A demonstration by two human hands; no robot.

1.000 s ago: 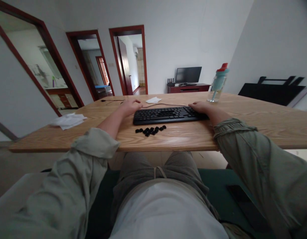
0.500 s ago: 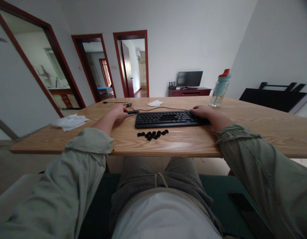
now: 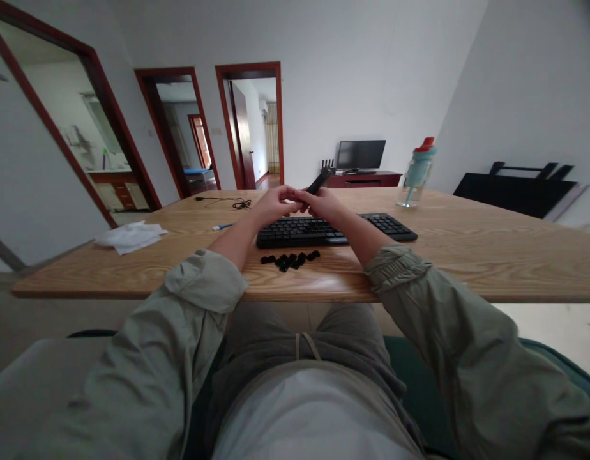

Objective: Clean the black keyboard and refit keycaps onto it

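1. Up above the keys, I see a slim black stick-shaped tool (image 3: 319, 181) held in the air over the far edge of the black computer keyboard (image 3: 333, 229), its free end tilted up and away to the right.
2. My right hand (image 3: 325, 201) is closed around the tool's lower end, fingers curled on it.
3. My left hand (image 3: 272, 203) meets the right one at the fingertips; I cannot tell whether it pinches the tool's near end or only touches the other hand.
4. Just in front of the keyboard, on the near side, lies a small heap of loose black keycaps (image 3: 290, 259), apart from both hands.
5. All of it sits on a light wooden table (image 3: 467, 249).
6. Left of the keyboard lies a blue-tipped pen (image 3: 223, 226), with a coiled black cable (image 3: 232, 203) behind it.
7. Further left rests a crumpled white tissue (image 3: 128, 235).
8. Far right stands a teal water bottle with a red cap (image 3: 416, 172).
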